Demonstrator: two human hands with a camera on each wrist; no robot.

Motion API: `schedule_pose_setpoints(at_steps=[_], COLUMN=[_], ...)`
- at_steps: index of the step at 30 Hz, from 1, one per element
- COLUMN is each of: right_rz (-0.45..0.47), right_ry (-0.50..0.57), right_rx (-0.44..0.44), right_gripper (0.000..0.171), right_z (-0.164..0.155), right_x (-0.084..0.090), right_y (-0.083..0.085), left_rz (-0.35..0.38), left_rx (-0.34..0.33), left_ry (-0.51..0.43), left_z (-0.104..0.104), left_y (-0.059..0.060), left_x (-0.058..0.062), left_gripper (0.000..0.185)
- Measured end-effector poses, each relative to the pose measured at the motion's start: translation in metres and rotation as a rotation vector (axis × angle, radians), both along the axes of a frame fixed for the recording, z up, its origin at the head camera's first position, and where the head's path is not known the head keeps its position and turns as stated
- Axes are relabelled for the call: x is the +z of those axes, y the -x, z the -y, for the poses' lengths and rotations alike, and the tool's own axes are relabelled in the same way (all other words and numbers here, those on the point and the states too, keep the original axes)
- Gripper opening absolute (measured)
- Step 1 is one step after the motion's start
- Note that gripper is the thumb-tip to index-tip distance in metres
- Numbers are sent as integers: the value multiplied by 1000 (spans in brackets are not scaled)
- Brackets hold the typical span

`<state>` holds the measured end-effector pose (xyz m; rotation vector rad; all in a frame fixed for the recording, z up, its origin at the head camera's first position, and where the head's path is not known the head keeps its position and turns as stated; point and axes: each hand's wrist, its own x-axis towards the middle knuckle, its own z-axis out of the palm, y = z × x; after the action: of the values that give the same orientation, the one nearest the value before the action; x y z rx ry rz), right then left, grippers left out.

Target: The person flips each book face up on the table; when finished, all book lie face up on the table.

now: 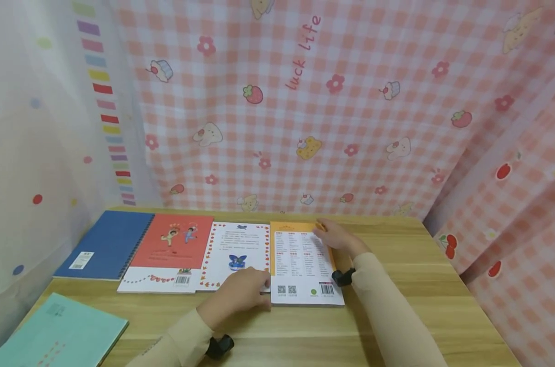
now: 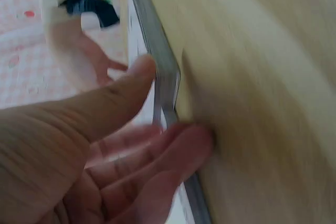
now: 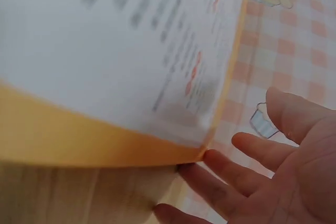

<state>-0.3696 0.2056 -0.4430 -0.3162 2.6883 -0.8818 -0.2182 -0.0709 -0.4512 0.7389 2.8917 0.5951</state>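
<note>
An orange-and-white book [image 1: 302,265] lies back cover up on the table, its columns of print and barcode showing. At its lower left corner is my left hand [image 1: 245,289]. In the left wrist view the left thumb [image 2: 134,80] touches the edge of this book, and the fingers rest along the bottom edges by the step between two books. My right hand [image 1: 341,237] is at the upper right corner, and its spread fingertips [image 3: 212,157] touch that corner in the right wrist view. Left of this book lies a white book with a leaf border [image 1: 215,255].
Further left in the row are a red-and-white book [image 1: 172,239] and a blue spiral notebook [image 1: 109,242]. A green book [image 1: 61,331] lies at the near left of the wooden table [image 1: 424,306]. A pink checked curtain [image 1: 277,122] hangs behind the table.
</note>
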Motion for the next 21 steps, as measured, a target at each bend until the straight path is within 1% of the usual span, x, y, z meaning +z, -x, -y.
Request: schedule_pose_setpoints(at_steps=[1,4,8,10,13,16,19,21], right_rz=[6,21,39,57,62,44,18,14], right_ry=[-1,-2,-12,-5,-3,-6,-6,12], right_rx=[-5,-5,-5,-29,-57,-60,-52,-54], right_gripper=[64,63,63,65,65,63,60,59], right_z=[0,0,-1,-1,-2,-2,-2,-2], right_x=[0,1,-3,-4,-7,-10,-12,-13], right_y=[1,4,6,7,9,12,14,14], left_rz=[-15,-26,-2,12,28,35,38,48], left_rx=[9,50,104,119,126,121,119,119], left_ry=[9,47,95,127,165,175,162,154], left_z=[-3,-11,-20,-23,-27,-28,-28,-27], left_y=[0,-1,-1,0,0,1,1,2], left_x=[0,-2,-5,-6,-8,-10,-12,-13], left_gripper=[39,45,51,56,62,68,67,64])
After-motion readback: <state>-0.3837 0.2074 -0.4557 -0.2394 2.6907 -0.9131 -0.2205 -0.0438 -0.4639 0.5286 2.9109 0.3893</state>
